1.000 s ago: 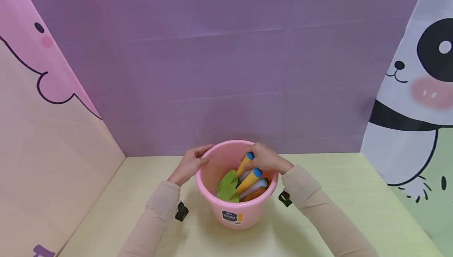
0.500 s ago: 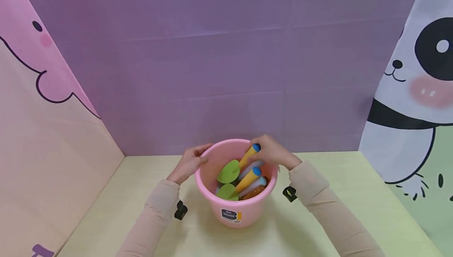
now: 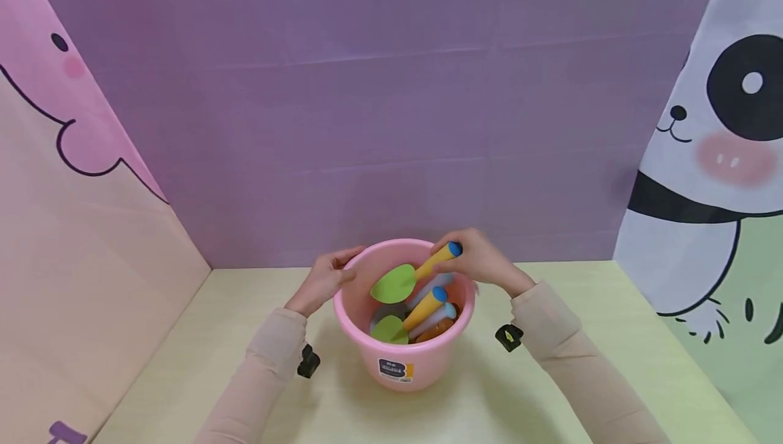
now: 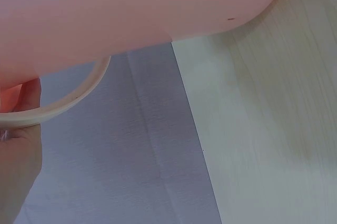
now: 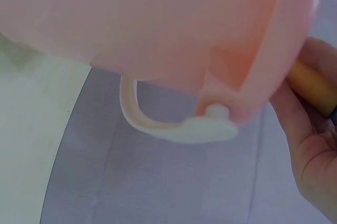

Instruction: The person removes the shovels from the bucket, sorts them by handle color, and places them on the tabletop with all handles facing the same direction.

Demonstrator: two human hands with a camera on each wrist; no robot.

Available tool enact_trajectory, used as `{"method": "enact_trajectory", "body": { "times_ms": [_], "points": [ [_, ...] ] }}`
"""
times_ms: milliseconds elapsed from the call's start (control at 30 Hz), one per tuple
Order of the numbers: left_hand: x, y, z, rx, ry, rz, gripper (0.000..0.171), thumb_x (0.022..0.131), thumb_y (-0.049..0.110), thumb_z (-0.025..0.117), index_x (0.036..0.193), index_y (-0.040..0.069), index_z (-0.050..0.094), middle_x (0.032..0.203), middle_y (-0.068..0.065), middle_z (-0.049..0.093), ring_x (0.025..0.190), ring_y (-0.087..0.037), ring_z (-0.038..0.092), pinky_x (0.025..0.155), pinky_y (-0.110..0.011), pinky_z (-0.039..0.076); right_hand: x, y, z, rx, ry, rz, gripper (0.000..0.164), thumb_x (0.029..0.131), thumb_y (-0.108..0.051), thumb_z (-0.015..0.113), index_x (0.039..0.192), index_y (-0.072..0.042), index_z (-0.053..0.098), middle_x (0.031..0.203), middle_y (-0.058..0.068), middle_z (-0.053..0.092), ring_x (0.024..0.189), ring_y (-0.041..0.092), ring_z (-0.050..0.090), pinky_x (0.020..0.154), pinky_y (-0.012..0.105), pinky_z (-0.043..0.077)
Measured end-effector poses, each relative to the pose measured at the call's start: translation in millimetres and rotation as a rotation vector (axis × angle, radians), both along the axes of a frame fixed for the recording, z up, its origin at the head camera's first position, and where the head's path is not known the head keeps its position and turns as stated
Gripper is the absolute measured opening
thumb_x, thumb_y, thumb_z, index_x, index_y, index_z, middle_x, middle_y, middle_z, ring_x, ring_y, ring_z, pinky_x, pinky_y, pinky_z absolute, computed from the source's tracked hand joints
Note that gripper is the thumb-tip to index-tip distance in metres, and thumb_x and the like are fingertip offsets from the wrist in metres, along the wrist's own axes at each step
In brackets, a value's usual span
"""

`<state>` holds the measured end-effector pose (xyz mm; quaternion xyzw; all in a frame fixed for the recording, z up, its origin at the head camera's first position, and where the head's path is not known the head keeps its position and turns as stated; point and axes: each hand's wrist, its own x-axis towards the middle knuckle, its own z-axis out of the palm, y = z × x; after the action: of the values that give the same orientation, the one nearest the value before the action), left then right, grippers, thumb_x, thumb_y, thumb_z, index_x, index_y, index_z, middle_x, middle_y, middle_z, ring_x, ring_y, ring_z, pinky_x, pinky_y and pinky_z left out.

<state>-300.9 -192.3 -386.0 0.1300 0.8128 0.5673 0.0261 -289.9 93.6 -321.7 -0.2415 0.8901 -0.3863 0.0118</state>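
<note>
A pink bucket [image 3: 431, 370] stands on the table with a label on its front. At its left rim my left hand [image 3: 321, 284] holds on, thumb over the edge; the left wrist view shows the pale bail handle [image 4: 79, 95] crossing by these fingers. My right hand [image 3: 480, 260] pinches the yellow, blue-ended handle of a green-bladed toy shovel [image 3: 393, 284], tilted over the bucket's opening. In the right wrist view its yellow handle [image 5: 311, 84] shows between thumb and fingers. A second toy shovel [image 3: 390, 330] lies inside, beside pale blue-grey handles and a brown piece [image 3: 436, 330].
The light wood table [image 3: 245, 315] runs back to a purple backdrop [image 3: 391, 124]. Printed panels flank it, a pink and cream one [image 3: 92, 260] on the left and a panda [image 3: 679, 260] on the right. Something grey [image 3: 388, 311] lies deeper in the bucket.
My right hand has lifted the toy shovel up and to the right, its blade now higher and apart from the second shovel. My left hand has stayed at the rim.
</note>
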Motion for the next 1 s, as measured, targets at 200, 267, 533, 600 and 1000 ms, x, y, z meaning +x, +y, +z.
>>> {"method": "enact_trajectory", "body": {
  "times_ms": [200,267,533,600,1000],
  "points": [
    [0.6,0,-2.5,-0.005,-0.006,0.002,0.05,0.084,0.001,0.05,0.134,0.004,0.046,0.133,-0.016,0.05,0.12,-0.028,0.05,0.09,-0.03,0.047,6.3,6,-0.3,-0.046,-0.004,-0.043,0.021,0.078,-0.017,0.071,0.099,-0.011,0.069,0.089,0.006,0.063,0.066,0.018,0.049,0.059,0.026,0.045],
    [1.3,1,-3.1,-0.01,0.001,0.001,0.05,0.084,0.0,0.05,0.134,0.003,0.046,0.133,-0.016,0.05,0.12,-0.028,0.05,0.09,-0.029,0.047,8.6,8,-0.7,-0.055,-0.01,-0.057,0.022,0.079,-0.017,0.071,0.1,-0.01,0.069,0.09,0.007,0.063,0.066,0.019,0.05,0.06,0.026,0.045],
    [1.6,4,-0.6,-0.002,0.0,0.0,0.051,0.083,0.002,0.052,0.133,0.005,0.048,0.131,-0.014,0.052,0.115,-0.025,0.053,0.082,-0.023,0.048,17.1,20,-0.3,-0.129,-0.02,-0.124,0.031,0.078,-0.023,0.072,0.105,-0.009,0.068,0.096,0.008,0.064,0.07,0.02,0.052,0.059,0.027,0.046],
    [1.3,4,-0.2,0.002,-0.003,0.001,0.051,0.083,0.002,0.052,0.133,0.006,0.048,0.131,-0.014,0.052,0.114,-0.025,0.054,0.082,-0.024,0.048,18.3,24,0.6,-0.147,-0.026,-0.141,0.031,0.078,-0.025,0.072,0.105,-0.011,0.068,0.096,0.007,0.064,0.07,0.02,0.052,0.057,0.027,0.045],
    [1.5,4,0.5,-0.008,-0.005,0.0,0.051,0.084,0.003,0.052,0.135,0.005,0.046,0.133,-0.014,0.05,0.117,-0.026,0.052,0.089,-0.029,0.046,29.1,48,7.3,-0.257,-0.043,-0.215,0.042,0.074,-0.036,0.073,0.108,-0.012,0.067,0.109,0.005,0.063,0.089,0.019,0.057,0.072,0.025,0.049]
  ]
}}
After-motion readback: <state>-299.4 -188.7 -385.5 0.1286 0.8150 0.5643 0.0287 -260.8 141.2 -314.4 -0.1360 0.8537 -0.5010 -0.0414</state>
